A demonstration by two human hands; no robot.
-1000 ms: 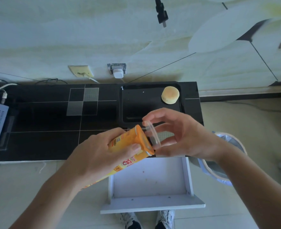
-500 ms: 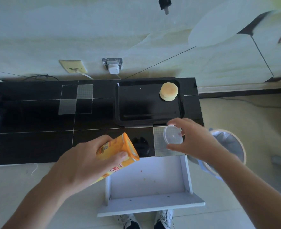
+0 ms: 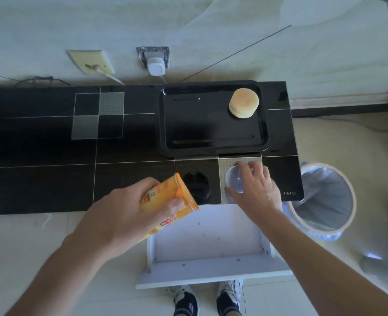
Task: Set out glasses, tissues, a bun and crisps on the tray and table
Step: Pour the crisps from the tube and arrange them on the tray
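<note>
My left hand (image 3: 124,215) grips an orange crisps tube (image 3: 170,199), tilted with its open top pointing up and right over the table's front edge. My right hand (image 3: 254,190) holds the tube's clear plastic lid (image 3: 234,180) down on a grey tile of the black table (image 3: 51,183), fingers curled over it. A round bun (image 3: 243,105) lies in the far right corner of the black tray (image 3: 211,147) at the back of the table. No glasses or tissues are in view.
An open white drawer (image 3: 209,245) juts out below the table front, above my shoes. A bin with a plastic liner (image 3: 325,199) stands on the floor at the right. Wall sockets with a white plug (image 3: 155,65) sit behind the table.
My right hand pulled the clear lid off the tube and carried it right and down onto the table. My left hand lowered the tube a little.
</note>
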